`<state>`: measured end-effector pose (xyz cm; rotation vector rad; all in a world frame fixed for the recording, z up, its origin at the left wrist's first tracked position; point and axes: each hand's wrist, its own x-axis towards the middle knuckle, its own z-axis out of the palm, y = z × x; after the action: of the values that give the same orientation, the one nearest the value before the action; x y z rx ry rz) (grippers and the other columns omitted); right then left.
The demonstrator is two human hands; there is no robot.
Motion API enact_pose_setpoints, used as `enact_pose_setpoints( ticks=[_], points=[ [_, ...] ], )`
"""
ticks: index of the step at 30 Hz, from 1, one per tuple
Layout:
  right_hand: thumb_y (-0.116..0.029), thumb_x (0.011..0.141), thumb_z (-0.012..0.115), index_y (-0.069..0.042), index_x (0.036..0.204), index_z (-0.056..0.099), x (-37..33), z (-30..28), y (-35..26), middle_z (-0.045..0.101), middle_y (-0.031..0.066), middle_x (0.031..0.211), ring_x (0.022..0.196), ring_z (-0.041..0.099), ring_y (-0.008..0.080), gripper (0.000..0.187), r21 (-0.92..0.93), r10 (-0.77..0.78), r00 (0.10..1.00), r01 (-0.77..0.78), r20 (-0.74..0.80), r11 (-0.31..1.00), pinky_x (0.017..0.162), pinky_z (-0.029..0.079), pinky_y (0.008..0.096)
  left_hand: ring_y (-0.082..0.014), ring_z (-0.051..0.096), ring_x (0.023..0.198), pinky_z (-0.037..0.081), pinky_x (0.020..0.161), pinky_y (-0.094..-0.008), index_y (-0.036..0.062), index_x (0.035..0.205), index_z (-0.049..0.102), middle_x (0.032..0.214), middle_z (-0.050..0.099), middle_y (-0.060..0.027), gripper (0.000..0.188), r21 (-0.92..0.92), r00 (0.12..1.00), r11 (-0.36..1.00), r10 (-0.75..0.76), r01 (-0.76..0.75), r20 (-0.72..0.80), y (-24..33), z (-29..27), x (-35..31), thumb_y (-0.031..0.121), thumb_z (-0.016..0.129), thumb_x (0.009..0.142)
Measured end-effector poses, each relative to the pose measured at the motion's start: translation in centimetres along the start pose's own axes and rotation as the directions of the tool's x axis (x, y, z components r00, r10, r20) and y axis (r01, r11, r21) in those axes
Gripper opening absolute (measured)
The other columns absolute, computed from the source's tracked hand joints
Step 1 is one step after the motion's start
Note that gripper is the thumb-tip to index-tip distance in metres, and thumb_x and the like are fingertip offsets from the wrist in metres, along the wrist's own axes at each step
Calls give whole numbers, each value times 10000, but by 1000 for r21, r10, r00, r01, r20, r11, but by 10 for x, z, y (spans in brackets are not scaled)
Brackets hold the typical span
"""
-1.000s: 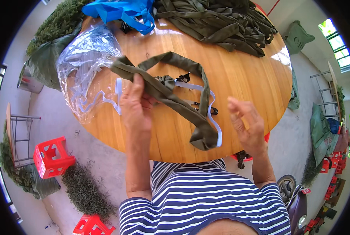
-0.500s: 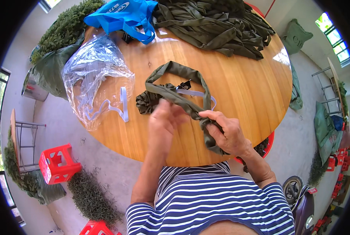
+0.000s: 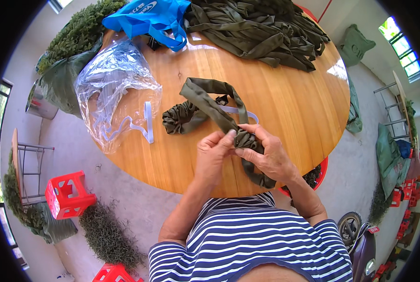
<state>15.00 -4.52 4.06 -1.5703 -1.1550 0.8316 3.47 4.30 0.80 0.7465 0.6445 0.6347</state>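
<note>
"What are the hands doing with that cloth?"

"Both are clamped on it. The left hand (image 3: 213, 152) pinches the green strip (image 3: 209, 104) between thumb and fingers, and the right hand (image 3: 269, 152) grips a gathered stretch just beside. They're close together, over the near part of the surface (image 3: 304, 103)."

"Why so close?"

"I'd say one steadies the cloth while the other controls the folds. Bunched like that, it would probably spring loose without a pinch on each side."

"And the rest of the strip?"

"One loop reaches out beyond the hands, and another length droops below the right hand, near the surface's edge. That slack likely spares the grip any tugging."

"Is that elastic?"

"A white band (image 3: 229, 109) shows just beyond the right hand, by the loop. Whether it runs inside the folds, I can't tell, though the bunching would fit."

"What's around the left hand?"

"A ruffled bundle (image 3: 174, 118) lies beyond it, a little leftward; I can't tell if it joins the strip. Farther left is a clear bag (image 3: 118, 70) with a white strap (image 3: 148, 122) at its near end, perhaps for easy reach."

"And that heap of strips (image 3: 261, 33)?"

"Well beyond both hands, presumably to keep its bulk from their work."
</note>
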Motion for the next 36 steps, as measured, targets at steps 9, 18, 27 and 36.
enact_pose_setpoints(
  ticks=[9,18,27,36],
  points=[
    [-72,753,634,-11,1049,553,-26,-22,-14,584,104,763,648,571,165,313,-359,183,961,-99,208,928,585,442,272,-104,550,536,449,496,-229,2,767,616,699,625,-57,253,123,917,920,385,-372,-102,42,-19,14,227,558,867],
    [-121,764,627,-61,1266,399,-32,-30,-36,560,173,1043,889,583,249,554,-521,-143,987,160,73,839,812,435,321,-98,567,596,458,533,-220,1,793,609,733,630,-57,234,72,902,910,415,-409,-121,34,-11,8,208,544,879],
    [-101,850,501,-75,1230,418,2,4,-4,599,185,925,759,608,325,390,-246,-226,974,220,2,944,669,472,370,-110,565,609,468,585,-245,8,802,610,703,604,-31,283,217,995,971,88,-95,43,-10,-4,-10,285,578,855],
    [-26,805,525,-49,1103,502,-27,-7,-12,603,160,951,702,619,285,300,-310,-162,986,163,28,937,589,477,320,-183,611,852,500,744,-312,27,969,570,904,630,-103,216,-168,984,969,177,-179,-28,30,-19,16,216,495,896]
  ],
)
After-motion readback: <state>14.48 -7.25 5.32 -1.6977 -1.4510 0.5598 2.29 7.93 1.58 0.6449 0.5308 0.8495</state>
